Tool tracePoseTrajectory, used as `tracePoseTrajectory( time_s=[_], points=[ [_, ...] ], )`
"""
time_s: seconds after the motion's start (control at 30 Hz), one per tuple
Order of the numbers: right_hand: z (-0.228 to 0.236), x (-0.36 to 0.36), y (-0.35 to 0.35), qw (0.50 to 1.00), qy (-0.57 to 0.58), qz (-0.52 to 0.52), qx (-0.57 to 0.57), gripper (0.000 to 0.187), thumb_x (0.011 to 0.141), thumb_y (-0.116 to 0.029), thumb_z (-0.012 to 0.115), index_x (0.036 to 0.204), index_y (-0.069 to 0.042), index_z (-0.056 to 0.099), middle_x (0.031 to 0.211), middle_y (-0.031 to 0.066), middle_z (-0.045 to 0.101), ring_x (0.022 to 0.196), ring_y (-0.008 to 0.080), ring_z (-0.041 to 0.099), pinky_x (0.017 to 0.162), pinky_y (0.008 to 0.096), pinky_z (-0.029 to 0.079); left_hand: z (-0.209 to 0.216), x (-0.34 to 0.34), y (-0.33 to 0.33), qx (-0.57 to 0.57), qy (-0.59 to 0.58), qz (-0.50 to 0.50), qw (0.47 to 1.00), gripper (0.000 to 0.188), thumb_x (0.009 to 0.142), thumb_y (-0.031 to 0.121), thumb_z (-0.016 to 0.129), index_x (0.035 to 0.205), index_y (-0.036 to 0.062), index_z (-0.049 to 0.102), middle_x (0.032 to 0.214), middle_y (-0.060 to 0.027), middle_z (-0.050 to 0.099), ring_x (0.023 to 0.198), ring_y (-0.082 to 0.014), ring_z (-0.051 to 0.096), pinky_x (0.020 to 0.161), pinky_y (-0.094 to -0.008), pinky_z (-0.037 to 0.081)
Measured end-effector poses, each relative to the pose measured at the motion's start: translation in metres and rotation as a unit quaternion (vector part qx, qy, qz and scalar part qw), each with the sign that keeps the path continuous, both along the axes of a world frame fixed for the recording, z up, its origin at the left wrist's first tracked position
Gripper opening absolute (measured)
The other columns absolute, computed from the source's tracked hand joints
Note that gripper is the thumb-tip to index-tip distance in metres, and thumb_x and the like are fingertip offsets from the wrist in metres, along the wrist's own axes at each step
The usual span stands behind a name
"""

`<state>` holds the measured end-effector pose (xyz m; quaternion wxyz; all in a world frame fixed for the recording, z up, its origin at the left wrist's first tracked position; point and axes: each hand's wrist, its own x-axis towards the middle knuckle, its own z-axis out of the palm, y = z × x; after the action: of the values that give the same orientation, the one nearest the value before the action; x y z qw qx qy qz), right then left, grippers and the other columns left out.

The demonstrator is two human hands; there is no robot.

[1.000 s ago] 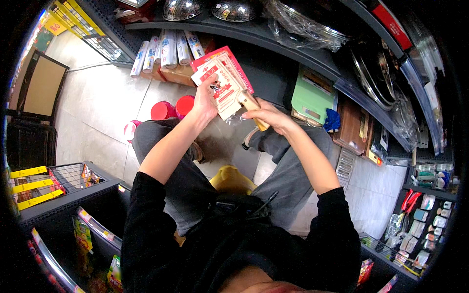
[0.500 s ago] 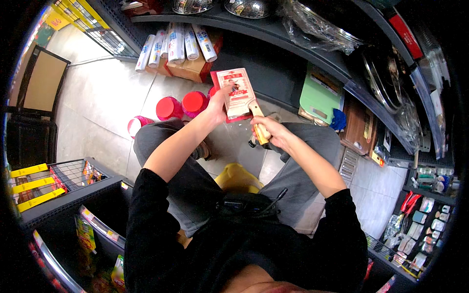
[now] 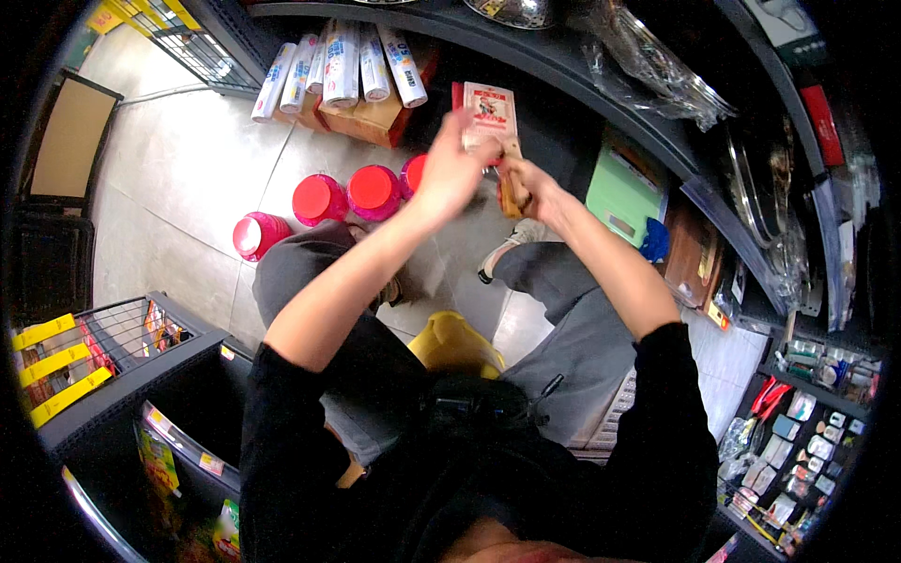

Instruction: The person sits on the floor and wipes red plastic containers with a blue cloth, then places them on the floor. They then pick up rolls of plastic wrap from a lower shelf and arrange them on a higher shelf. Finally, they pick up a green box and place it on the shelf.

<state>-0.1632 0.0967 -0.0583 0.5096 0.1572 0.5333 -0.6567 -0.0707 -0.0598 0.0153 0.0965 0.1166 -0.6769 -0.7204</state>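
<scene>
A cleaver in a red and white printed card sleeve (image 3: 490,101) is held out in front of me, blade end away. My right hand (image 3: 537,192) is closed round its light wooden handle (image 3: 511,195). My left hand (image 3: 450,169) lies over the lower left part of the sleeve, near where the handle starts. Its fingers are smeared by motion, so their grip is unclear. Beyond the hands is the dark lower shelf.
Jars with red lids (image 3: 374,192) stand on the tiled floor at left. White rolls (image 3: 343,70) lie on a cardboard box (image 3: 361,124). A green board (image 3: 619,188) leans at right. A yellow stool (image 3: 457,342) is between my legs. Shelving (image 3: 563,52) curves overhead.
Both hands have moved away from my body with the cleaver, slightly to the right. My left hand has slid from the sleeve's left side down toward the handle.
</scene>
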Motion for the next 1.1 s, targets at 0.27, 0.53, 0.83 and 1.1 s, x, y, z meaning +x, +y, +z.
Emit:
tracePoseTrajectory(
  time_s=[0.27,0.53,0.83,1.1],
  points=[
    [-0.157,-0.100,-0.093,0.992,0.033,-0.106,0.057,0.031,0.069,-0.023,0.070,0.090,-0.012,0.050,0.072,0.0058,0.050,0.059,0.0185,0.052,0.053,0.0341,0.048,0.043,0.061,-0.008,-0.584,0.043,-0.206,0.784,0.052,0.077,0.032,0.069,0.118,0.0046,0.055,0.120,-0.0137,0.056,0.120,-0.0292,0.048,0.106,-0.0484,0.031],
    [-0.226,-0.150,-0.164,0.972,0.092,-0.192,0.103,0.045,0.069,-0.024,0.072,0.102,-0.004,0.051,0.088,0.0101,0.055,0.073,0.0235,0.057,0.063,0.0383,0.052,0.062,0.055,-0.037,-0.608,-0.042,-0.232,0.759,0.050,0.079,0.029,0.065,0.121,0.0040,0.054,0.122,-0.0139,0.055,0.122,-0.0301,0.047,0.107,-0.0531,0.029],
    [-0.264,-0.189,-0.180,0.959,0.141,-0.154,0.192,0.062,0.075,-0.036,0.074,0.120,0.001,0.053,0.119,0.0124,0.058,0.104,0.0250,0.058,0.089,0.0387,0.049,0.052,0.053,-0.043,-0.608,-0.054,-0.260,0.748,0.048,0.081,0.024,0.057,0.124,0.0029,0.052,0.123,-0.0146,0.055,0.123,-0.0306,0.047,0.108,-0.0548,0.027],
    [-0.196,-0.151,-0.168,0.778,0.465,-0.051,0.420,0.050,0.071,-0.035,0.077,0.101,0.003,0.066,0.113,0.0219,0.062,0.098,0.0303,0.064,0.081,0.0379,0.051,0.039,0.067,-0.033,-0.648,-0.034,-0.259,0.716,0.046,0.083,0.026,0.058,0.122,0.0026,0.054,0.121,-0.0148,0.055,0.123,-0.0304,0.046,0.110,-0.0551,0.024]
  ],
)
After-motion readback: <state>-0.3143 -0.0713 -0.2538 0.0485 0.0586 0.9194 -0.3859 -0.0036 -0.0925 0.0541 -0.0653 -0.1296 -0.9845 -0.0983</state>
